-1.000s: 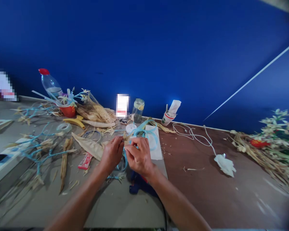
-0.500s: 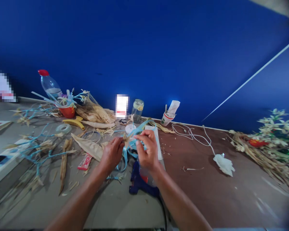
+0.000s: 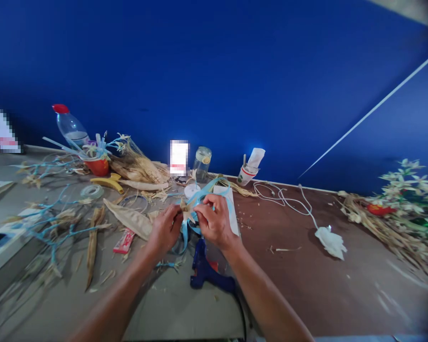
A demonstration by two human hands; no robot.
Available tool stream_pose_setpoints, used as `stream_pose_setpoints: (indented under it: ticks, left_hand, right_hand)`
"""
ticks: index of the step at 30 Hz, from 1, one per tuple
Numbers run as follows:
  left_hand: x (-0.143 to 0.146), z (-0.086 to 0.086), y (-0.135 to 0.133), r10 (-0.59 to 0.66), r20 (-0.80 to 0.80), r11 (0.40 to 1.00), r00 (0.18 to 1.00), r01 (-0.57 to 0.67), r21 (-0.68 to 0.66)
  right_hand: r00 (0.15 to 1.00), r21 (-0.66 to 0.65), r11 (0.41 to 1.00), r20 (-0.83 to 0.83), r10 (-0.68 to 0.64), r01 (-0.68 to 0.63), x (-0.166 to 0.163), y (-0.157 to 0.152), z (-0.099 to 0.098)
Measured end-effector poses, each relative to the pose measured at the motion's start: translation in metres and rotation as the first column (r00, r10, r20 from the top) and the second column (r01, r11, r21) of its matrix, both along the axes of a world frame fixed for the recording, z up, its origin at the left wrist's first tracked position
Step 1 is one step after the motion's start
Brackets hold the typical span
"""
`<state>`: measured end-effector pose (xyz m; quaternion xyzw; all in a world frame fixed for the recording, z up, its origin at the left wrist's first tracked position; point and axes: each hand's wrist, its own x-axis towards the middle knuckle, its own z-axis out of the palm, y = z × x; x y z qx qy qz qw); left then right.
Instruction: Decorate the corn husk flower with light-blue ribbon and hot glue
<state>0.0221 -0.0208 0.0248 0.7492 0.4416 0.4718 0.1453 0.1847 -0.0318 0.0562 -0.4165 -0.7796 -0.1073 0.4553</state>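
Between my two hands is a small pale flower (image 3: 188, 209) that looks made of dried husk. My left hand (image 3: 167, 226) pinches it from the left, fingers closed around its base. From the right, my right hand (image 3: 216, 219) is closed, thumb and forefinger together at the flower's petals. Light blue ribbon (image 3: 203, 191) loops behind and below the hands. A dark blue glue gun (image 3: 207, 273) lies on the table just under my right hand. To the left of my left hand rests a long dried husk (image 3: 128, 217).
A red cup (image 3: 97, 166) of blue stems stands at the back left, beside a red-capped bottle (image 3: 70, 127). Blue-wrapped branches (image 3: 53, 232) spread at left. A glass jar (image 3: 202, 164) and white cup (image 3: 248, 174) stand behind. White flowers (image 3: 406, 190) are at far right.
My right hand's fingers have come down and closed in on the flower, whose petals now show more plainly. My left hand stays nearly in place. The view has shifted slightly.
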Motion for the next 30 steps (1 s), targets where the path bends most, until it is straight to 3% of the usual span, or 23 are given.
stream_pose_setpoints:
  ticks: [5, 9, 12, 17, 19, 21, 25, 28, 30]
  left_hand:
    - [-0.001, 0.003, 0.001, 0.022, 0.015, 1.0, 1.0, -0.022, -0.008]
    - [-0.002, 0.0, 0.002, 0.021, -0.017, 1.0, 1.0, -0.021, -0.016]
    - [-0.001, -0.004, 0.002, 0.015, -0.059, 1.0, 0.998, -0.015, 0.004]
    - [0.001, -0.008, 0.002, -0.029, -0.108, 0.996, 0.994, 0.039, 0.086]
    - [0.001, -0.008, 0.001, -0.051, -0.13, 0.993, 0.99, 0.064, 0.101]
    - [0.001, -0.008, 0.0, -0.075, -0.14, 0.99, 0.987, 0.091, 0.111]
    - [0.002, -0.008, -0.003, -0.113, -0.13, 0.981, 0.985, 0.132, 0.144]
    - [0.004, -0.008, -0.003, -0.133, -0.12, 0.973, 0.984, 0.153, 0.17]
    - [0.005, -0.008, -0.003, -0.142, -0.125, 0.971, 0.982, 0.163, 0.176]
  right_hand:
    - [0.996, -0.072, 0.994, -0.042, 0.075, -0.078, 0.003, 0.0, 0.001]
    - [0.914, -0.246, 0.924, -0.357, 0.194, -0.292, 0.011, -0.002, 0.016]
    - [0.837, -0.364, 0.855, -0.53, 0.136, -0.369, 0.013, -0.003, 0.025]
    - [0.829, -0.453, 0.806, -0.553, 0.082, -0.381, 0.006, 0.0, 0.025]
    - [0.788, -0.472, 0.784, -0.615, 0.035, -0.403, 0.003, 0.003, 0.022]
    - [0.7, -0.525, 0.707, -0.712, -0.06, -0.474, 0.002, 0.006, 0.018]
    - [0.499, -0.586, 0.466, -0.81, -0.308, -0.663, -0.001, 0.01, 0.009]
    - [0.425, -0.559, 0.349, -0.816, -0.392, -0.752, -0.002, 0.013, 0.001]
    - [0.424, -0.551, 0.279, -0.81, -0.404, -0.786, -0.001, 0.015, -0.001]
